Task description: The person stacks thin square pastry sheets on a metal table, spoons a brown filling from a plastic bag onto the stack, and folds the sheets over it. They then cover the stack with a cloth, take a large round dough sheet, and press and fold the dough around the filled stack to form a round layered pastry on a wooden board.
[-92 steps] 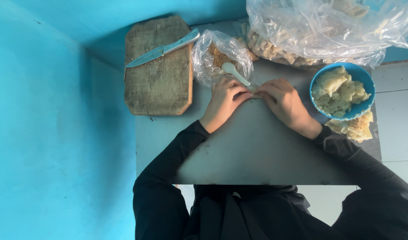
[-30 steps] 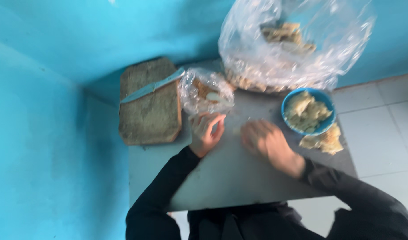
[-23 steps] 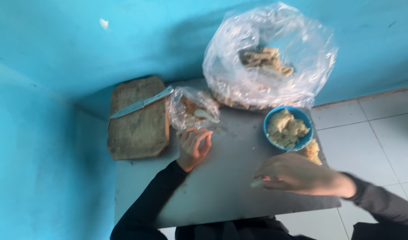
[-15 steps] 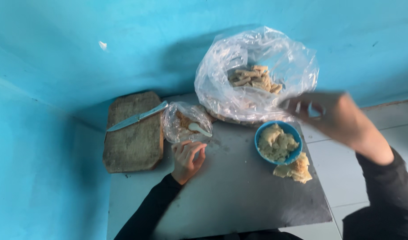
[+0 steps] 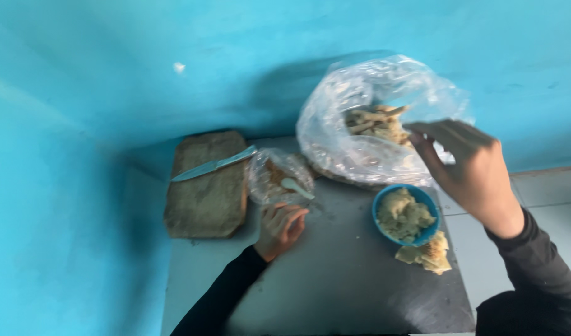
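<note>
My right hand (image 5: 466,165) is raised over the grey table (image 5: 335,286), fingers spread and reaching at the mouth of a large clear plastic bag (image 5: 366,118) that holds pale food pieces. Nothing shows in its grasp. My left hand (image 5: 280,227) rests on the table with its fingers curled, right below a small clear bag (image 5: 274,177) with a white spoon (image 5: 296,186) lying in it. Whether the left hand pinches anything I cannot tell. A blue bowl (image 5: 402,214) filled with pale filling stands between the two hands.
A wooden cutting board (image 5: 206,186) with a knife (image 5: 212,164) across its top lies at the table's left back corner. A few folded pale dough pieces (image 5: 427,254) sit beside the bowl. Blue walls close in at the back and left; tiled floor lies to the right.
Both hands were together at the table's middle. My right hand has swung out to the right and up to the big bag. The left hand stayed near the small bag. The view tilted up.
</note>
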